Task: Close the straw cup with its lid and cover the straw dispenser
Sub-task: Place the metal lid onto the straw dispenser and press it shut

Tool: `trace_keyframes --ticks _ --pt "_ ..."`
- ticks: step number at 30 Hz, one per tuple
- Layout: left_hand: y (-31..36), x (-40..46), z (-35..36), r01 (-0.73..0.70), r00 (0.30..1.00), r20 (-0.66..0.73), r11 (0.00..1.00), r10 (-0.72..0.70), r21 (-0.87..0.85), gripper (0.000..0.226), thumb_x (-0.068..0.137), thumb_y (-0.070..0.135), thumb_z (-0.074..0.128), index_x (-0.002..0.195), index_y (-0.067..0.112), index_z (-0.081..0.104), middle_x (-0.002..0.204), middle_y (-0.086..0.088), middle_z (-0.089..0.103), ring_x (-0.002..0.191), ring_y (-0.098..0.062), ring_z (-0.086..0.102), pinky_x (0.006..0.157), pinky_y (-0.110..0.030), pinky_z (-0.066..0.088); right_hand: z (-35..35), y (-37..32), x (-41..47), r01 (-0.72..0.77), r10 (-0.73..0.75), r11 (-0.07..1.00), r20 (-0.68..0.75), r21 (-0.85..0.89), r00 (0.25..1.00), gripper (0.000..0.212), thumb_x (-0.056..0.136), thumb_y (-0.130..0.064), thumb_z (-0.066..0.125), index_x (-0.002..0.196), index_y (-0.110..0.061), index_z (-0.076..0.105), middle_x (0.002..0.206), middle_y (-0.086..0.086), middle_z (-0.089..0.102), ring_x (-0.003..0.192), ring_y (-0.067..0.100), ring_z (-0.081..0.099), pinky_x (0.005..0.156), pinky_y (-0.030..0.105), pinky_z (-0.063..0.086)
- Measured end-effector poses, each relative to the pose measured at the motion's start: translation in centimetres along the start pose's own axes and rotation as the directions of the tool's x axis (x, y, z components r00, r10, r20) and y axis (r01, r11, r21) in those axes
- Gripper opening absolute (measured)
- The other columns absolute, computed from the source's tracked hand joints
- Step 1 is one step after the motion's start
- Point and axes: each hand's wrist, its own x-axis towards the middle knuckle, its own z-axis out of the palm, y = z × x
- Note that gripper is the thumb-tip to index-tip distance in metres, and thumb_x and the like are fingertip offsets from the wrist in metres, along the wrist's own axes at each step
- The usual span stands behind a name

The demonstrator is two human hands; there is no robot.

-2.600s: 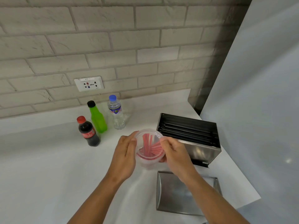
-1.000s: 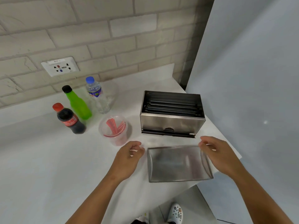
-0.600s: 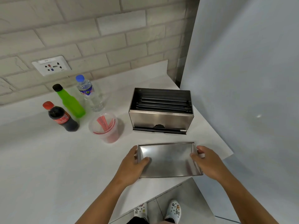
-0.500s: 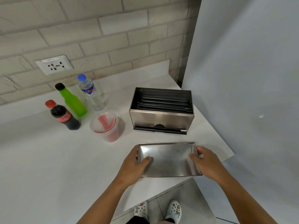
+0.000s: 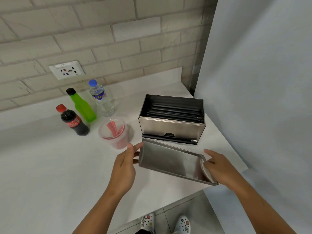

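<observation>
The steel straw dispenser (image 5: 170,128) stands open-topped on the white counter, full of black straws (image 5: 175,111). Its steel cover (image 5: 168,162) is lifted and tilted just in front of it, hollow side towards me. My left hand (image 5: 125,163) holds the cover's left end and my right hand (image 5: 219,166) grips its right end. The clear straw cup (image 5: 114,132), with red straws inside and its lid on, stands left of the dispenser.
A cola bottle (image 5: 72,121), a green bottle (image 5: 81,105) and a water bottle (image 5: 101,98) stand behind the cup near the brick wall. A grey panel (image 5: 261,81) rises right of the dispenser. The counter edge (image 5: 168,205) runs close below my hands.
My hands left the lidded straw cup, went to the steel cover lying on the counter, took its two ends and raised it, left end high, towards the dispenser.
</observation>
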Motion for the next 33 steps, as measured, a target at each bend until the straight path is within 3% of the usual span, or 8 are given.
trace_keyframes --ticks 4,7,13,16,21,25,29,33 --pt "0.3 0.4 -0.8 -0.233 0.972 0.05 0.972 0.231 0.041 0.066 0.099 0.075 0.013 0.147 0.05 0.05 0.151 0.024 0.051 0.139 0.012 0.041 0.116 -0.02 0.035 -1.5 -0.6 -0.1 0.007 -0.017 0.978 0.047 0.209 0.999 0.031 0.096 -0.008 0.062 0.12 -0.019 0.077 0.094 0.003 0.078 0.077 0.016 0.072 0.067 0.024 0.052" --pt "0.6 0.9 -0.9 -0.407 0.911 0.117 0.91 0.397 0.079 0.055 0.102 0.069 0.024 0.154 0.051 0.034 0.166 0.017 0.033 0.153 0.001 0.024 0.12 -0.012 0.021 -2.8 -1.5 -1.1 -0.025 -0.069 0.901 0.199 0.433 0.977 0.023 0.098 -0.01 0.063 0.094 -0.016 0.086 0.078 0.013 0.077 0.059 0.018 0.069 0.057 0.029 0.056" --pt "2.4 3.5 -0.8 -0.494 0.87 -0.013 0.87 0.494 -0.012 0.042 0.099 0.034 0.059 0.139 0.022 0.052 0.128 0.012 0.065 0.123 -0.017 0.063 0.103 -0.024 0.05 -4.1 -3.4 -3.0 -0.133 -0.05 0.775 0.269 0.618 0.962 0.032 0.103 -0.003 0.043 0.098 0.006 0.072 0.083 0.026 0.076 0.058 0.027 0.07 0.052 0.033 0.058" --pt "3.8 4.6 -1.0 -0.46 0.885 -0.105 0.886 0.454 -0.052 0.033 0.097 0.037 0.061 0.13 0.038 0.056 0.12 0.016 0.07 0.115 -0.01 0.068 0.093 -0.017 0.053 -4.8 -4.8 -4.1 -0.096 -0.091 0.723 0.233 0.684 0.968 0.037 0.105 -0.019 0.045 0.093 0.003 0.072 0.094 0.031 0.077 0.072 0.036 0.076 0.059 0.038 0.062" --pt "5.6 7.6 -1.5 -0.382 0.911 -0.118 0.917 0.395 0.117 0.014 0.1 0.038 0.064 0.113 0.043 0.058 0.099 0.042 0.067 0.09 0.017 0.064 0.072 0.001 0.044 -5.4 -6.5 -5.1 0.189 -0.222 0.77 -0.021 0.609 0.975 0.033 0.107 -0.022 0.046 0.106 -0.009 0.076 0.087 0.015 0.081 0.08 0.027 0.078 0.066 0.031 0.063" --pt "6.6 9.8 -1.5 -0.348 0.924 -0.078 0.906 0.376 0.24 0.024 0.097 0.051 0.061 0.108 0.03 0.065 0.09 0.02 0.069 0.085 0.01 0.061 0.066 -0.004 0.042 -5.8 -7.7 -4.5 0.462 -0.397 0.848 -0.265 0.261 0.878 0.018 0.098 -0.035 0.065 0.084 -0.036 0.076 0.064 -0.006 0.067 0.058 0.006 0.062 0.06 0.018 0.054" --pt "7.4 11.9 -1.0 -0.326 0.931 -0.038 0.875 0.362 0.358 0.043 0.096 0.063 0.055 0.072 0.028 0.055 0.075 0.0 0.059 0.066 -0.014 0.054 0.058 -0.027 0.038 -6.4 -9.5 -2.6 0.481 -0.354 0.839 -0.416 0.254 0.837 0.016 0.095 -0.04 0.067 0.087 -0.029 0.075 0.079 0.007 0.073 0.076 0.028 0.068 0.074 0.049 0.059" --pt "8.2 14.5 -0.3 -0.251 0.952 -0.048 0.859 0.303 0.446 0.053 0.096 0.064 0.053 0.061 0.024 0.049 0.063 0.004 0.052 0.056 -0.01 0.049 0.052 -0.025 0.032 -7.2 -11.1 0.3 0.467 -0.334 0.861 -0.468 0.203 0.818 0.035 0.096 -0.044 0.061 0.083 -0.012 0.069 0.081 0.021 0.064 0.068 0.034 0.059 0.07 0.053 0.057"
